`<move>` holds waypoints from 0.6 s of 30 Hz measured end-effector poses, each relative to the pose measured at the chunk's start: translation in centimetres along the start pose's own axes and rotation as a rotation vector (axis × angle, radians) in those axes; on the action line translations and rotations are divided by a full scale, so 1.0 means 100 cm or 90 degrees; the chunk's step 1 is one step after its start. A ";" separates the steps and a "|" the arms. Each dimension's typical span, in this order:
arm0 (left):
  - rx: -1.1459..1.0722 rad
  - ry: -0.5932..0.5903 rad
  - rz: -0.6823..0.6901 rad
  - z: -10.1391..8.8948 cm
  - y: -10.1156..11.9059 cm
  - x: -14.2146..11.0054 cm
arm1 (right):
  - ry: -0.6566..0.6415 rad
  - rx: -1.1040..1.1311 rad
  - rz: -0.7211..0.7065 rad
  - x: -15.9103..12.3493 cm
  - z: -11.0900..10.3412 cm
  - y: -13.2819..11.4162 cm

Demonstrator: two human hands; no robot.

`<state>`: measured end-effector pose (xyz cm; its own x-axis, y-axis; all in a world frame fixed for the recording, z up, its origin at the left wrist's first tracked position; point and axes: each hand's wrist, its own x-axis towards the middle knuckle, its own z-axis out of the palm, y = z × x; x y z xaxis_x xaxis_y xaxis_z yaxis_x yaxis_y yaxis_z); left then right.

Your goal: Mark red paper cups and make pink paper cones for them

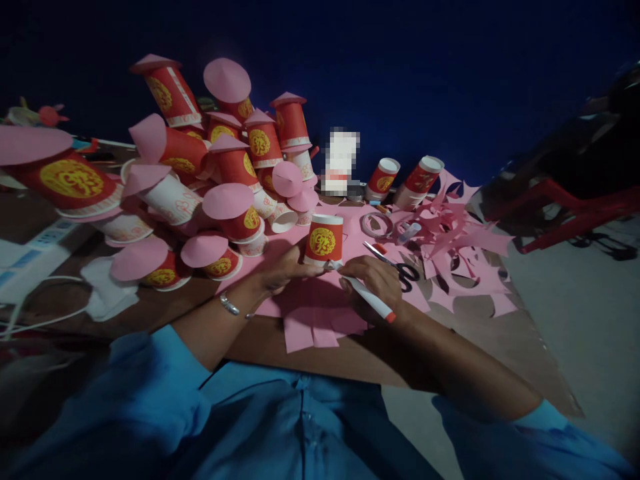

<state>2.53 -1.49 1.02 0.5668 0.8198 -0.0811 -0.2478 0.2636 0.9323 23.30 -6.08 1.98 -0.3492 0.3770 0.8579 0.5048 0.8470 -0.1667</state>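
My left hand point(289, 270) grips a red paper cup point(324, 241) with a yellow emblem and a white rim, keeping it upright over the pink paper. In my right hand point(373, 283) is a white marker point(369, 299) with a red end pointing toward me. The marker's tip meets the cup's lower white band, though the fingers partly cover the contact. Scissors point(400, 267) with black handles lie on the pink paper point(305, 313) just beyond my right hand.
At left, many cups with pink paper cones point(227, 200) are piled up. Pink paper scraps point(465, 247) spread over the right side, near a tape roll point(377, 225) and a small glue bottle point(409, 232). Two stacks of cups point(383, 180) stand at the back. A red chair point(575, 217) is beyond the table.
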 end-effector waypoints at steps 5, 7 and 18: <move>-0.014 -0.013 -0.008 0.000 0.000 0.000 | 0.012 -0.015 -0.010 0.002 0.000 0.000; -0.016 -0.013 -0.002 -0.001 -0.001 0.000 | 0.012 -0.023 -0.013 0.002 0.000 0.000; -0.011 -0.019 0.001 -0.003 -0.004 0.001 | 0.026 -0.016 -0.003 0.003 0.000 0.000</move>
<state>2.48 -1.36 0.50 0.5894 0.8050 -0.0682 -0.2629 0.2710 0.9260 23.18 -5.97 2.28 -0.3190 0.3576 0.8777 0.5228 0.8388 -0.1518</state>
